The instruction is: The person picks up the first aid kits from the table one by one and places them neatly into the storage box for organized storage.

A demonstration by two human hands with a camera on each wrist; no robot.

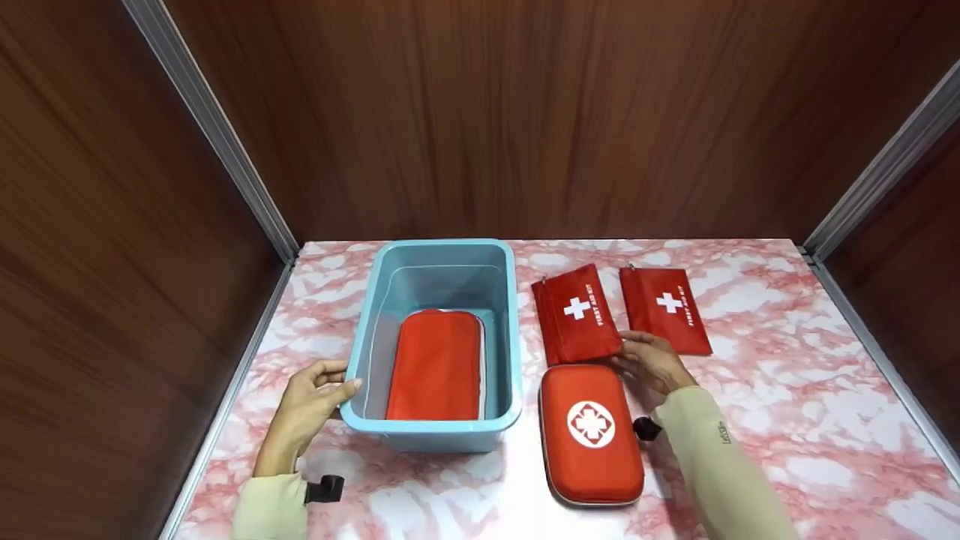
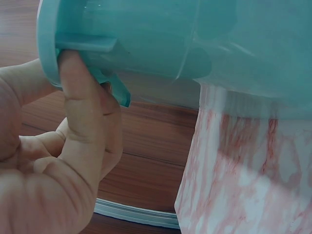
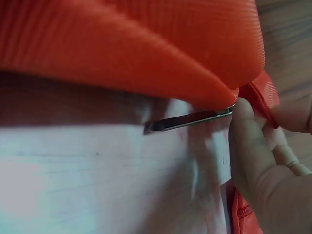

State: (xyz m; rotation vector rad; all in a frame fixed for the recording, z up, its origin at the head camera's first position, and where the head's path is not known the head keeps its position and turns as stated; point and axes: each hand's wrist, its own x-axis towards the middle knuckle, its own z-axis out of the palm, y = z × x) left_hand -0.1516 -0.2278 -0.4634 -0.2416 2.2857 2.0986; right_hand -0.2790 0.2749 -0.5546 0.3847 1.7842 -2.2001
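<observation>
Your R hand (image 1: 651, 361) is pinching the L pouch (image 1: 579, 321) by its near R corner, on the table (image 1: 787, 360) just past the case (image 1: 592, 435); your L hand (image 1: 309, 394) is gripping the bin (image 1: 431, 426) rim. It's prob. feeling light, soft + slickish, so you're best off pinching more edge.

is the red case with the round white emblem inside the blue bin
No, the red case with the emblem lies on the marbled table, to the right of the blue bin.
</observation>
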